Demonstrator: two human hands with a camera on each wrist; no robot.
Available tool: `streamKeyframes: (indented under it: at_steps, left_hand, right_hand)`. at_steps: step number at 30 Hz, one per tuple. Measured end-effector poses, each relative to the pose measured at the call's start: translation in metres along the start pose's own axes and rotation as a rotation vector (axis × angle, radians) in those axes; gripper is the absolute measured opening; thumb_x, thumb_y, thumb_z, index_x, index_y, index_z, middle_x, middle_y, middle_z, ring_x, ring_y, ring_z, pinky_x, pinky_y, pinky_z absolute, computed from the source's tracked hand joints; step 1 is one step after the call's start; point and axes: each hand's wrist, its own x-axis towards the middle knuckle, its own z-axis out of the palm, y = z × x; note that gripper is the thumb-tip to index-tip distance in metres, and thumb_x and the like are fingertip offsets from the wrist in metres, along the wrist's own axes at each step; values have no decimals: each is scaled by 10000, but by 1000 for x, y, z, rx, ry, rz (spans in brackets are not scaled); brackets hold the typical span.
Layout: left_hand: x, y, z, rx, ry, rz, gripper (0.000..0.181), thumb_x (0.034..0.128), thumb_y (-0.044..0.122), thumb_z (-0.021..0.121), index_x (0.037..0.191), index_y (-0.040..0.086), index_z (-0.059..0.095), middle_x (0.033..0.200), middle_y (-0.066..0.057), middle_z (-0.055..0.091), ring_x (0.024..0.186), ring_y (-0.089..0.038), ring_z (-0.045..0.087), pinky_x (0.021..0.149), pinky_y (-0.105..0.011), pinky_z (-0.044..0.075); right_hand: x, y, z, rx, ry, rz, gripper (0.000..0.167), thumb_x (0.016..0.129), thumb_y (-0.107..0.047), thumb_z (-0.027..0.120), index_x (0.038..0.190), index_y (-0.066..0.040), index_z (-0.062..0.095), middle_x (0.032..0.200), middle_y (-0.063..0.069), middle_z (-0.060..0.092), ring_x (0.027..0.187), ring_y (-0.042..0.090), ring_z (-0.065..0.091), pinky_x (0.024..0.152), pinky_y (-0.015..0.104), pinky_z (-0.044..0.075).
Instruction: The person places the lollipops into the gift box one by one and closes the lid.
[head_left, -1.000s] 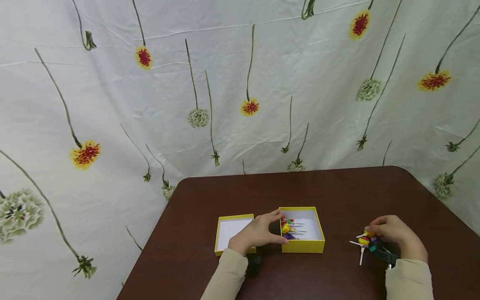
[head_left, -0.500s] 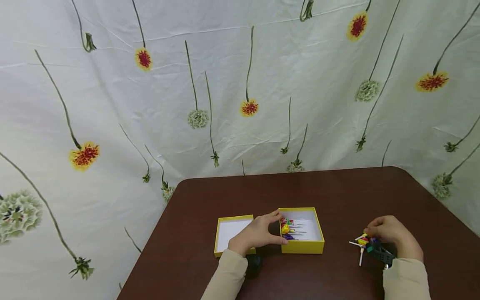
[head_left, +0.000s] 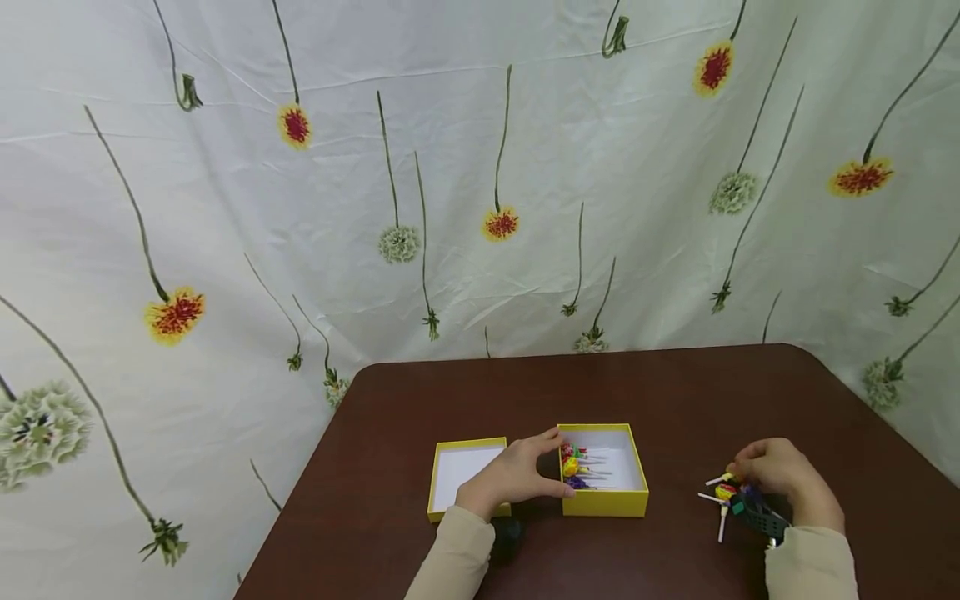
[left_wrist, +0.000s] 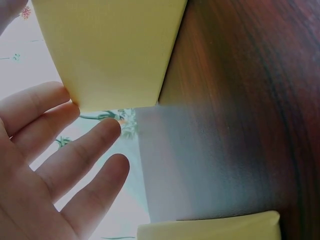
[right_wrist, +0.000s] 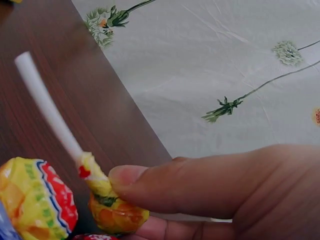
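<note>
Seen up close from the right wrist, a person's right hand pinches a lollipop between thumb and fingers, a detail too small to read from the head camera: twisted yellow wrapper, touch of red at the neck, orange patches on the round head, white stick. Other lollipops cluster beside it at the table's right, well apart from the yellow box. The left wrist view catches the left hand with fingers straight and spread, two fingertips at the box's edge; only the head view reveals the lollipops inside, heads left, sticks right, against white lining. A white-lined lid lies left of the box. The dark red-brown table shows its grain up close; behind it, a creased pale cloth bears dandelions and red-and-yellow blooms.
</note>
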Motion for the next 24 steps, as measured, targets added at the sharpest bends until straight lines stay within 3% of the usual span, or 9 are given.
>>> streamKeyframes:
  at_steps: [10,24]
  left_hand:
    - [0,-1,0,-19,-1,14,802,844,452,789,1518,168,461,1639,10,319,1501,-277,335,1170,-491,376]
    - [0,-3,0,-3,7,19,826,827,489,791,1516,171,464,1632,4,339,1492,-288,353,1161,-501,386]
  right_hand:
    - [-3,-11,-4,14,37,15,213,932,-105,671,971,104,659,862,119,682,747,177,646,713,407,605]
    - [-3,-28,-3,-69,111,-85,332,930,-183,675,1090,109,665,963,200,684,835,257,627,687,396,546]
